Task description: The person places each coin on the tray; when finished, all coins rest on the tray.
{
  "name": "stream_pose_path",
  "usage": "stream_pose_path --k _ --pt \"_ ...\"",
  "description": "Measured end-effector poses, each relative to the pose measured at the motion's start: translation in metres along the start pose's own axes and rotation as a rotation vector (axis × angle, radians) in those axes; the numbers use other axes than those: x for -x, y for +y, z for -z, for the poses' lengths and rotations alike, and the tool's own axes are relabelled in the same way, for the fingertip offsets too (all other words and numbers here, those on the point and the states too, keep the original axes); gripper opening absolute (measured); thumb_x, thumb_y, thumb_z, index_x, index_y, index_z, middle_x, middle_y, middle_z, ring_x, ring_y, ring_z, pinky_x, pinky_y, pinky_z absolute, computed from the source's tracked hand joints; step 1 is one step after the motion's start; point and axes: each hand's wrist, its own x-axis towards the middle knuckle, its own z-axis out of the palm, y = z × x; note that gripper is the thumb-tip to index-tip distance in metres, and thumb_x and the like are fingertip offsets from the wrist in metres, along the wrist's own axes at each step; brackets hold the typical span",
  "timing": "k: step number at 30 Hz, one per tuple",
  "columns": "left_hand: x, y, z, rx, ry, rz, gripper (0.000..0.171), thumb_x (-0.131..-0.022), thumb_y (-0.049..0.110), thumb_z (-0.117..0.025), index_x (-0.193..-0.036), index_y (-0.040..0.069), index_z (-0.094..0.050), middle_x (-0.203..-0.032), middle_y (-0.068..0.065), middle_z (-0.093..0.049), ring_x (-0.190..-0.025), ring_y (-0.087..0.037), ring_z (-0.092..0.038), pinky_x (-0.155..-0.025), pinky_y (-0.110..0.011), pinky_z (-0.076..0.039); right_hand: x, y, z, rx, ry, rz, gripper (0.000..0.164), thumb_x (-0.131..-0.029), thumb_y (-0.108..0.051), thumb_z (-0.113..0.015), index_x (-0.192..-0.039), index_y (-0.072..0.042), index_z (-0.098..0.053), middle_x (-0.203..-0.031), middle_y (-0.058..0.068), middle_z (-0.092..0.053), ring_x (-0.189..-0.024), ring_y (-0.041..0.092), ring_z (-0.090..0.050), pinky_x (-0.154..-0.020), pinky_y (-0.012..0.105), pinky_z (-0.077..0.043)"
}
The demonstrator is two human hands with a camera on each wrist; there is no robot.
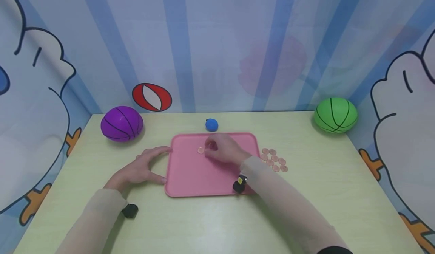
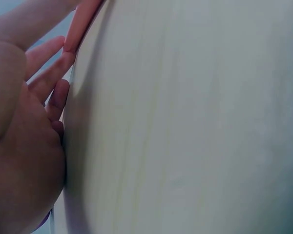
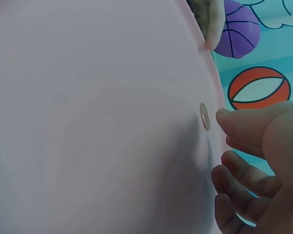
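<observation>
A pink tray (image 1: 200, 178) lies on the table, with one copper-coloured coin (image 1: 201, 150) flat on it in the upper middle. Just right of that coin is my right hand (image 1: 224, 148), its fingers loosely bent. In the right wrist view the thumb tip is close to the coin (image 3: 205, 117), and I see nothing between the fingers. My left hand (image 1: 141, 169) is spread at the tray's left side, fingertips and thumb touching its edge. The left wrist view shows this hand (image 2: 29, 131) low beside the table top.
Several similar coins (image 1: 274, 158) lie flat on the table right of the tray. A small blue object (image 1: 212, 125) sits behind the tray. A purple ball (image 1: 122, 124) stands at the back left, a green ball (image 1: 335, 115) at the back right. A printed cloth wall (image 1: 217, 57) encloses the table.
</observation>
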Motion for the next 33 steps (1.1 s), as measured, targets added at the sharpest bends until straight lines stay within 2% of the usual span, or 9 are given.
stream_pose_path --k 8,21,28,33 --pt "0.001 -0.002 0.0 -0.005 0.002 0.003 0.109 -0.069 0.045 -0.097 -0.161 0.033 -0.041 -0.169 -0.003 -0.033 -0.153 -0.036 -0.023 -0.12 -0.076 -0.016 0.019 0.01 0.017 -0.022 -0.009 -0.003 0.028 -0.094 -0.022 -0.08 -0.119 -0.011 -0.074 -0.104 -0.003 -0.071 -0.097 0.013 -0.066 -0.091 0.032 -0.057" --pt "0.0 -0.003 0.0 -0.007 0.002 -0.012 0.107 -0.071 0.044 -0.096 -0.161 0.032 -0.041 -0.169 -0.004 -0.033 -0.153 -0.036 -0.023 -0.12 -0.077 -0.014 0.05 0.029 0.046 0.009 -0.002 0.048 0.025 -0.093 -0.017 -0.08 -0.115 -0.006 -0.075 -0.106 0.005 -0.074 -0.098 0.019 -0.069 -0.089 0.036 -0.059" --pt "0.001 -0.002 0.0 -0.005 0.005 -0.02 0.106 -0.07 0.043 -0.097 -0.161 0.031 -0.042 -0.169 -0.004 -0.033 -0.154 -0.036 -0.022 -0.121 -0.076 -0.009 0.067 0.042 0.06 0.011 -0.021 0.016 0.026 -0.092 -0.017 -0.081 -0.116 -0.008 -0.074 -0.109 0.004 -0.073 -0.1 0.019 -0.068 -0.09 0.037 -0.059" --pt "0.001 -0.002 0.001 -0.018 0.006 -0.029 0.106 -0.07 0.043 -0.097 -0.161 0.029 -0.042 -0.169 -0.005 -0.034 -0.154 -0.037 -0.023 -0.12 -0.076 -0.011 0.084 0.053 0.074 -0.009 -0.015 0.03 0.023 -0.093 -0.016 -0.08 -0.114 -0.008 -0.074 -0.105 0.005 -0.073 -0.097 0.022 -0.067 -0.086 0.038 -0.059"
